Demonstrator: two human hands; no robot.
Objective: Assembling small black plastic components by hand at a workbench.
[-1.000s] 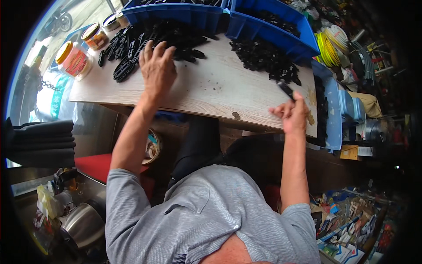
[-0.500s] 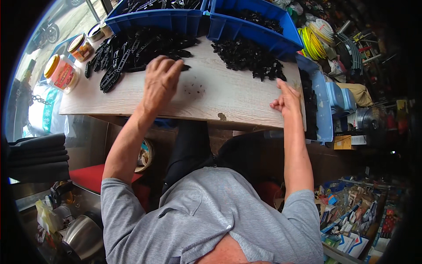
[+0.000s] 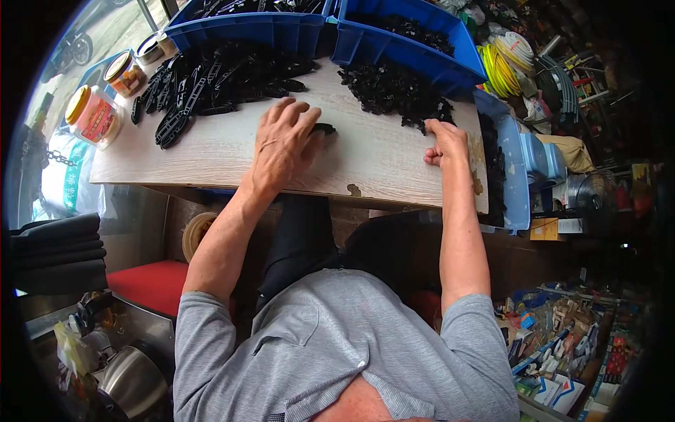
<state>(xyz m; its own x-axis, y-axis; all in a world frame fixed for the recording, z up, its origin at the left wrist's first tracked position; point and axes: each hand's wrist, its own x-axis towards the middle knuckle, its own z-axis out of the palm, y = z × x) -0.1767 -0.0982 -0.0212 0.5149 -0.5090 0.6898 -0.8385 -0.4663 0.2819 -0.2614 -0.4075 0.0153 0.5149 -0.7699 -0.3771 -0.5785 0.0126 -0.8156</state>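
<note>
My left hand (image 3: 283, 144) is over the middle of the table with its fingers curled round a long black plastic piece (image 3: 323, 129), whose end sticks out past the fingers. To the left of that hand spreads a pile of long, flat black plastic pieces (image 3: 204, 81), some with slots along them. At the near right edge of a heap of small black plastic parts (image 3: 394, 91), my right hand (image 3: 450, 143) has thumb and forefinger drawn together in a pinch. What lies between those fingertips is too small to make out.
The pale wood-grain table (image 3: 225, 155) has a chipped front edge. Behind the piles stand a blue bin of long pieces (image 3: 246, 32) and a blue bin of small parts (image 3: 408, 53). Jars (image 3: 91, 116) line the left side. Another blue bin (image 3: 517, 176) sits beyond the right edge.
My left hand has moved right and slightly nearer, away from the long-piece pile, carrying a black piece. My right hand has shifted a little left, its fingers now closed together at the small-part heap.
</note>
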